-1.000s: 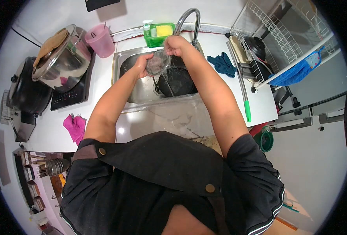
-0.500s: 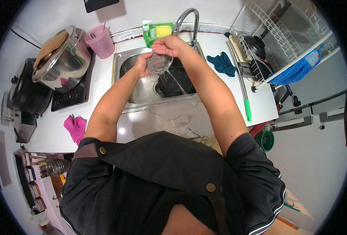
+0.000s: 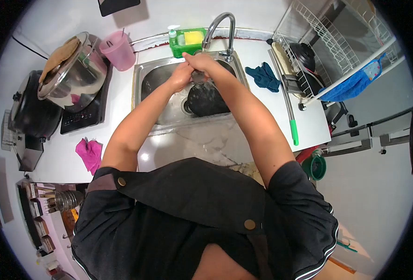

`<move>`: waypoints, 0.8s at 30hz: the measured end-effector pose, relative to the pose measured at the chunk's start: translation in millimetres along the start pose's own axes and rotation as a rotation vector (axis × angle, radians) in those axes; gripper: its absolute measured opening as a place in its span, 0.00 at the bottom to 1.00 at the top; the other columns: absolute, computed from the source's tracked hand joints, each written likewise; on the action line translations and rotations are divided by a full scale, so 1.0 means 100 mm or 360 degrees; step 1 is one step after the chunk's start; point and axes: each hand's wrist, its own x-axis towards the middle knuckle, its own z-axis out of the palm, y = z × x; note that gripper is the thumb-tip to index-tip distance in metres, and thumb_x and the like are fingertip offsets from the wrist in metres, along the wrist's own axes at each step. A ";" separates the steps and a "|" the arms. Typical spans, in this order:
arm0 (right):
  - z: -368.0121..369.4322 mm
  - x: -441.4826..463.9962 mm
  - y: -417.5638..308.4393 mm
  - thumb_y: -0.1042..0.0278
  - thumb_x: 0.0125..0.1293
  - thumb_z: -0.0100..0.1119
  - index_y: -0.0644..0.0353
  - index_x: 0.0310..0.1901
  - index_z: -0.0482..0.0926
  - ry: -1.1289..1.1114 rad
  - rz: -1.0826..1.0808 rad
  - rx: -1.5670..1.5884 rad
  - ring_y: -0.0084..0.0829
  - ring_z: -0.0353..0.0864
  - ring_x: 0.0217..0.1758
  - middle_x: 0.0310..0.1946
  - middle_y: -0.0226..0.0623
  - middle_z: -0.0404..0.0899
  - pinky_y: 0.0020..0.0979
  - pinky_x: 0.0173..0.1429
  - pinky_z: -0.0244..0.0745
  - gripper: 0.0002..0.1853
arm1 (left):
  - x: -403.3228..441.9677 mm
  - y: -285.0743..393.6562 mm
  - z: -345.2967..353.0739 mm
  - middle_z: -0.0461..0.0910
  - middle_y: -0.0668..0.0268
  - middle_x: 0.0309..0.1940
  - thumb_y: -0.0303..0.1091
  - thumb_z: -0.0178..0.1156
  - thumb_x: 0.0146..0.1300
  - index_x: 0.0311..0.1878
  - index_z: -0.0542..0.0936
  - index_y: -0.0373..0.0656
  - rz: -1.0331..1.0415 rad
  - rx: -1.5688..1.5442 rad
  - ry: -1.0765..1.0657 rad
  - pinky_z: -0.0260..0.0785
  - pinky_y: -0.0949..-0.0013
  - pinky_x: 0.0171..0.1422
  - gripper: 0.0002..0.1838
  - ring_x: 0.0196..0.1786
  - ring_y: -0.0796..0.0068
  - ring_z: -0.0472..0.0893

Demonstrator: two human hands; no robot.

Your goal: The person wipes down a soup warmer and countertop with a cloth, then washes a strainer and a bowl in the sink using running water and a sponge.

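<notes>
Both hands are over the steel sink [image 3: 167, 114], just below the tap [image 3: 233, 35]. My left hand [image 3: 182, 77] is closed round the left side of a clear round glass dish [image 3: 198, 78]. Against the dish's upper right side, my right hand [image 3: 199, 63] is wrapped, its fingers partly hidden. The dish is tilted, and only a part of it shows between the hands. Under them, a wet black item [image 3: 206, 100] lies in the basin beside the drain.
Behind the sink stands a green caddy [image 3: 178, 49] with a yellow sponge [image 3: 193, 38]. A teal cloth [image 3: 263, 77], a green-handled rod [image 3: 294, 130] and a dish rack [image 3: 304, 56] are right. Left are a pink cup [image 3: 118, 51], steel pot [image 3: 78, 77] and pink cloth [image 3: 89, 154].
My right hand has come down from the tap and closed on the dish. The dish has tipped from facing the camera, and the stream of water over the black item no longer shows clearly.
</notes>
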 end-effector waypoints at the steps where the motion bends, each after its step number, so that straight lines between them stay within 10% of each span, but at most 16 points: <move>1: 0.02 0.03 -0.02 0.59 0.55 0.49 0.72 0.32 0.78 -0.0070 0.0124 0.0098 0.48 0.81 0.30 0.32 0.55 0.78 0.40 0.30 0.76 0.19 | 0.01 0.00 0.03 0.76 0.67 0.40 0.40 0.45 0.65 0.49 0.72 0.44 0.0082 -0.0020 -0.0091 0.67 0.72 0.37 0.14 0.37 0.79 0.75; 14: 0.07 0.34 0.26 0.68 0.52 0.51 0.74 0.33 0.75 -0.0185 0.0024 0.0719 0.33 0.77 0.28 0.31 0.46 0.77 0.35 0.24 0.68 0.14 | -0.46 0.40 -0.54 0.76 0.69 0.39 0.44 0.42 0.68 0.48 0.72 0.39 0.0309 0.0395 -0.0243 0.66 0.74 0.53 0.19 0.46 0.79 0.74; 18: 0.04 0.18 0.29 0.62 0.50 0.63 0.70 0.38 0.76 -0.0373 -0.0307 0.0782 0.29 0.76 0.33 0.32 0.43 0.78 0.29 0.34 0.70 0.19 | -0.38 0.44 -1.02 0.77 0.67 0.31 0.45 0.41 0.68 0.41 0.75 0.40 0.0417 0.0981 0.0434 0.67 0.76 0.39 0.19 0.32 0.81 0.73; 24: 0.17 0.33 0.27 0.56 0.50 0.66 0.62 0.39 0.78 -0.0159 -0.0461 0.0429 0.22 0.73 0.32 0.30 0.33 0.78 0.24 0.37 0.68 0.20 | -0.22 0.08 -0.84 0.73 0.73 0.22 0.48 0.46 0.65 0.40 0.78 0.43 0.0548 0.0845 0.0375 0.62 0.77 0.27 0.19 0.26 0.84 0.69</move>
